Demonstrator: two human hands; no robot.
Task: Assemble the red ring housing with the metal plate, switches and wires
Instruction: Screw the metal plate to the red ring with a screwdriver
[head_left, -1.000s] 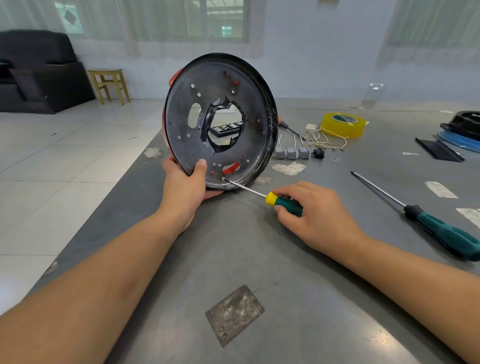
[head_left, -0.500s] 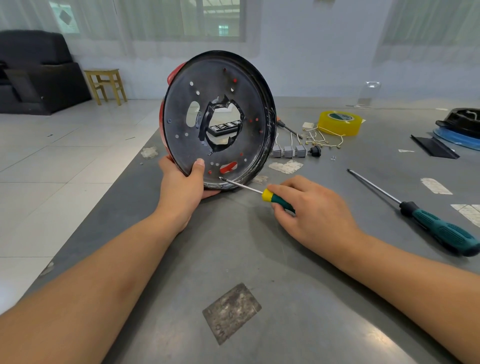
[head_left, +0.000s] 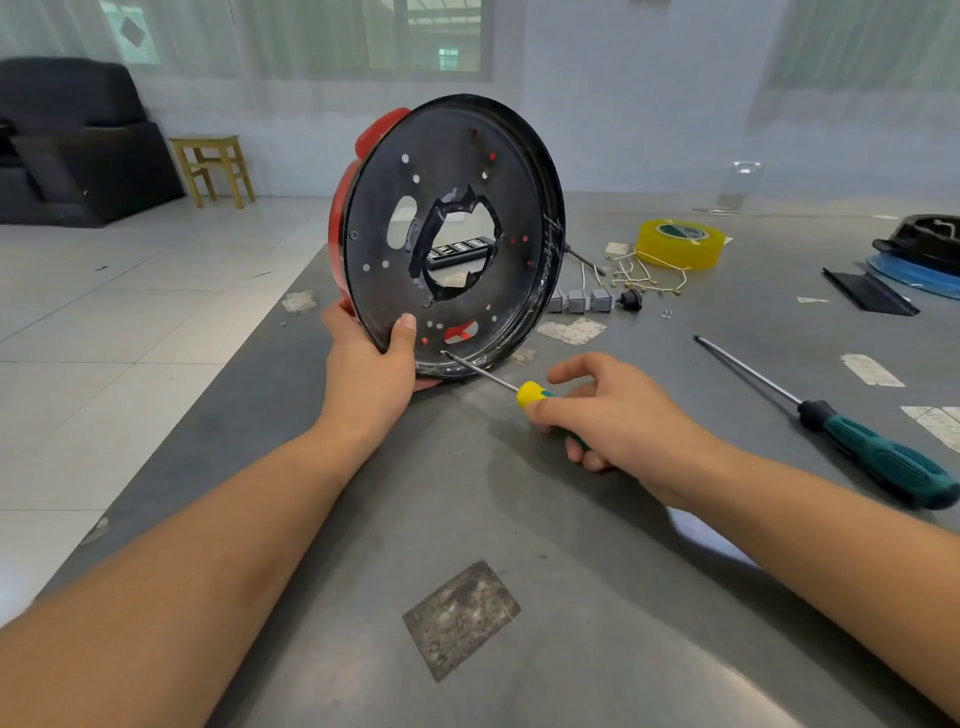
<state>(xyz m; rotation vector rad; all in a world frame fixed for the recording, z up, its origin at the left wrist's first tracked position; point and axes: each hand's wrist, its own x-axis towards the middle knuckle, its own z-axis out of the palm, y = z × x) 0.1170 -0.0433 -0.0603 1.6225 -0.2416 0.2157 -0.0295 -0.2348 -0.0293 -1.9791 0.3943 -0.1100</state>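
The left hand (head_left: 371, 371) grips the upright metal plate (head_left: 452, 234) already seated on the red ring housing (head_left: 347, 208), the right hand (head_left: 613, 415) holds a small screwdriver (head_left: 524, 392) at its lower rim, while switches (head_left: 582, 300) and wires (head_left: 649, 278) lie unfitted on the table (head_left: 519, 519).

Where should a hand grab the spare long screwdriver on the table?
By the teal handle, from above. The screwdriver lies flat, its thin shaft pointing up-left away from the person, the thick ribbed handle nearest the right hand, with bare table around it.
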